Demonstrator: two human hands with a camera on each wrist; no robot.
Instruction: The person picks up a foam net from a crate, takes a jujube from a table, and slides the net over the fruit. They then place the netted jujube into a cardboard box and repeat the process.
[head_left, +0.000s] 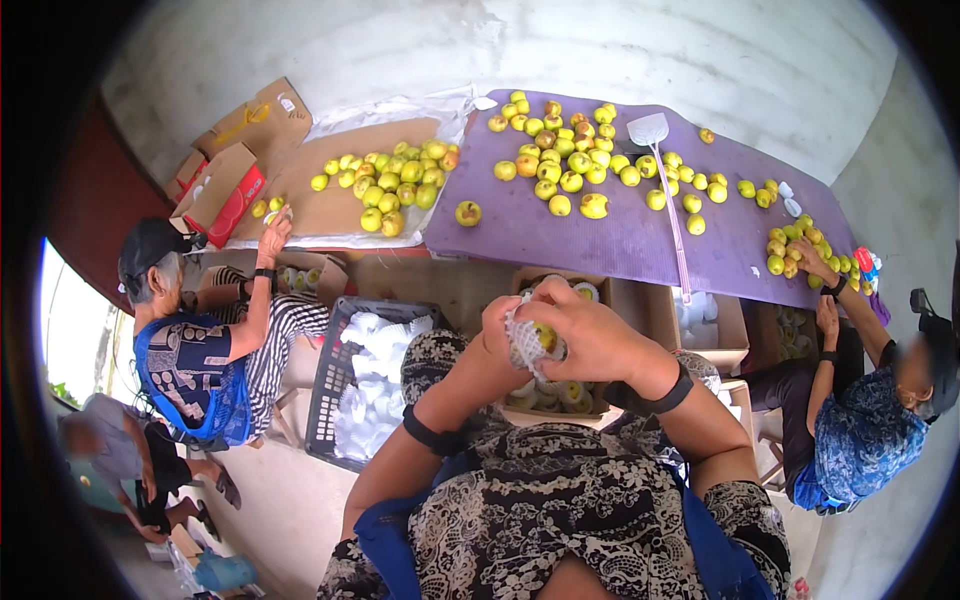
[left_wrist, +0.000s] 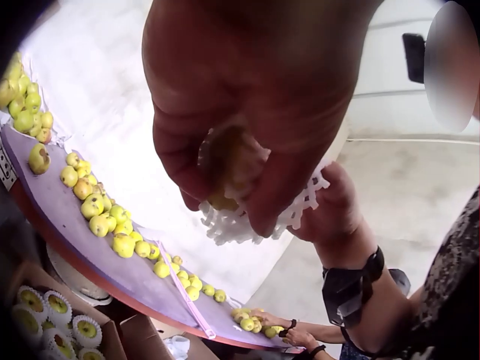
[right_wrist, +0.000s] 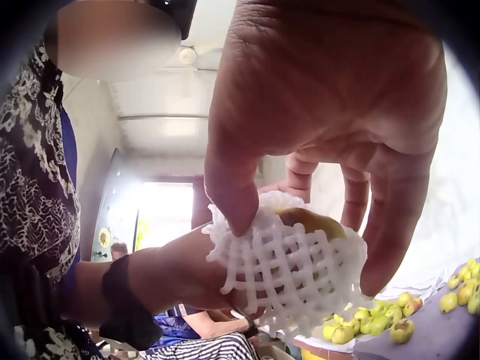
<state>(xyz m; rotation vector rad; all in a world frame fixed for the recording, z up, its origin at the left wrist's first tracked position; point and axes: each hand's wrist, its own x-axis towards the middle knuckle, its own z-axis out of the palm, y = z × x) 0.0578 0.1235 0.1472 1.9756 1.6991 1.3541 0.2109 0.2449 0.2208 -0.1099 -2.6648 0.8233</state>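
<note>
In front of the chest, both hands hold one yellow-green apple point(head_left: 546, 338) wrapped in a white foam net point(right_wrist: 289, 274). The left hand point(head_left: 502, 338) grips the netted apple from the left side. Fingers and thumb of the right hand point(head_left: 598, 335) curl round it from the other side. A bare patch of the apple shows at the net's open end in the right wrist view. Below the hands, a cardboard box point(left_wrist: 109, 339) holds several apples in white nets.
A purple mat point(head_left: 500, 225) bears many loose apples point(head_left: 570, 180) and a fly swatter point(head_left: 672, 200). More apples point(head_left: 400, 180) lie on cardboard at left. A black crate point(head_left: 321, 405) of foam nets point(head_left: 365, 390) stands left. One seated person point(head_left: 200, 350) works left, another point(head_left: 865, 420) right.
</note>
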